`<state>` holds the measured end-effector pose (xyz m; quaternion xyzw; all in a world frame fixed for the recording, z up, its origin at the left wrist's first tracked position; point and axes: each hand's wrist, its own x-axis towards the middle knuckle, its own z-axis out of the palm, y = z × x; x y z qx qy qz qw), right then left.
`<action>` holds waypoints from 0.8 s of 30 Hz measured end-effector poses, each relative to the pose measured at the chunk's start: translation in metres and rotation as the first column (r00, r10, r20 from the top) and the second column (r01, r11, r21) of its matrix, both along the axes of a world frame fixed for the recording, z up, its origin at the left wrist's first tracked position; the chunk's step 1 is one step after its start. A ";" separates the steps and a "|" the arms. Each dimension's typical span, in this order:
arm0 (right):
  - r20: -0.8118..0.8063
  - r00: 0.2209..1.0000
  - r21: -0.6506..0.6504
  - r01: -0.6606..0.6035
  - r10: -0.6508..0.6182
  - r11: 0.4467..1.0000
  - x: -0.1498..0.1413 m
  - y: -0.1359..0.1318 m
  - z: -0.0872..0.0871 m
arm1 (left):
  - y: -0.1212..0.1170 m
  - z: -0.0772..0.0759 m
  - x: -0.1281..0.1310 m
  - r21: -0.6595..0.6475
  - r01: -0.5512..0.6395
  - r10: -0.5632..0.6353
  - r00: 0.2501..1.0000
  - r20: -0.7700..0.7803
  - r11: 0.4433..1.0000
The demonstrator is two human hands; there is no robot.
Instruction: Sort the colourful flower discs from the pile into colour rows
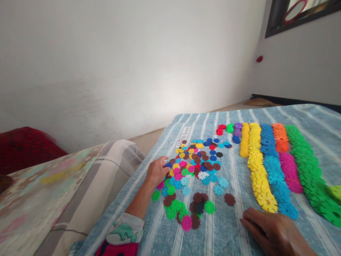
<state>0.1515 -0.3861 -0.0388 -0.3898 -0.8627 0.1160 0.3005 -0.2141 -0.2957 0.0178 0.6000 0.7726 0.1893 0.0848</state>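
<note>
My left hand (pixel 157 171) is at the left edge of a loose pile of plastic snowflake discs (pixel 197 156) in mixed colours. Its thumb and forefinger close around a blue snowflake disc (pixel 168 165). At lower right, my right hand (pixel 274 229) hovers low over the cloth with curled fingers, slightly blurred; whatever it may hold is hidden. Just beyond it end overlapping rows of discs sorted by colour: a yellow row (pixel 257 170), a blue row (pixel 274 174) and a green row (pixel 306 167). A brown disc (pixel 229 199) lies alone between the pile and my right hand.
Striped blue cloth (pixel 221 234) covers the surface. Shorter rows of orange discs (pixel 280 137), magenta discs (pixel 290 170) and purple discs (pixel 237 129) also lie there. Patterned bedding (pixel 53 192) is at left, a white wall (pixel 133 64) behind, and a dark-framed window (pixel 277 17) upper right.
</note>
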 end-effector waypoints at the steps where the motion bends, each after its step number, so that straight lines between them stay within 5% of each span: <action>1: -0.003 1.000 -0.003 0.001 -0.001 1.000 0.000 0.000 0.000 | 0.000 0.000 0.000 0.008 -0.003 0.003 1.000 -0.001 1.000; 24: 0.001 1.000 -0.019 0.010 -0.010 1.000 0.000 0.000 0.002 | -0.004 0.001 0.006 0.083 0.012 -0.006 0.998 -0.068 0.996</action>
